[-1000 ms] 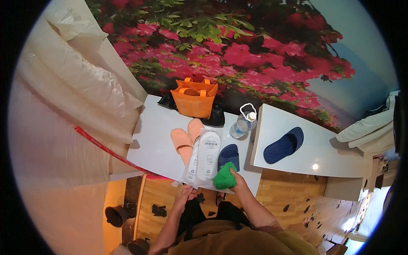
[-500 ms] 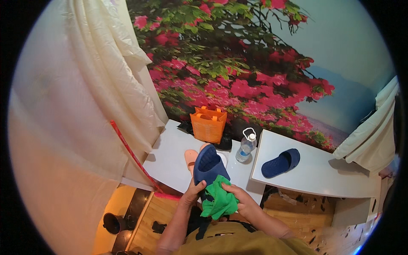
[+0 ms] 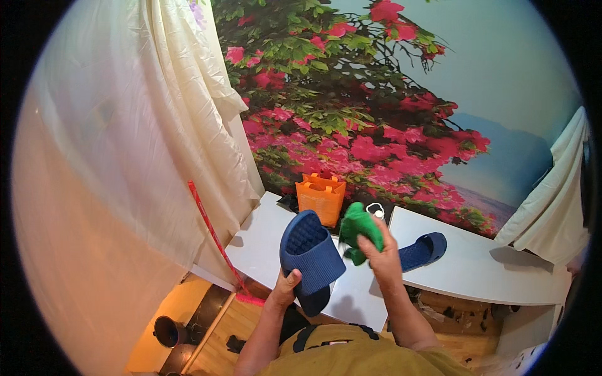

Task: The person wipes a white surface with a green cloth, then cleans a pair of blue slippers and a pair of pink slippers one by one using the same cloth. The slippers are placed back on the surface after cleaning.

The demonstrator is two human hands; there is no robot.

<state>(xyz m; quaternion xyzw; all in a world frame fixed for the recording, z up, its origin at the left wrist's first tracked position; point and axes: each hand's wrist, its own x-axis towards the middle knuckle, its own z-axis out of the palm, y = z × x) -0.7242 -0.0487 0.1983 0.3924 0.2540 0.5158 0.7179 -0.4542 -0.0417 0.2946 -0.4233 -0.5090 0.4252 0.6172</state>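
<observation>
In my left hand (image 3: 286, 286) is a blue slide slipper (image 3: 310, 257), gripped by its side and held up over the white table, with its quilted insole and ribbed strap facing me. My right hand (image 3: 382, 254) grips a bunched green cloth (image 3: 359, 233), which is raised to the right of the slipper and apart from it. A matching blue slipper (image 3: 424, 252) lies on the right-hand white surface, partly hidden behind my right wrist.
An orange tote bag (image 3: 321, 200) stands against the flowered wall. A bottle's white cap (image 3: 379, 214) shows behind my right hand. At left, a red-handled broom (image 3: 213, 232) leans near the pale curtain (image 3: 182, 113). A dark bucket (image 3: 168, 331) sits low at left.
My right hand has lifted the green cloth off the slipper's strap and moved it up and right. The slipper stays in my left hand, its strap now uncovered. The view has shifted slightly.
</observation>
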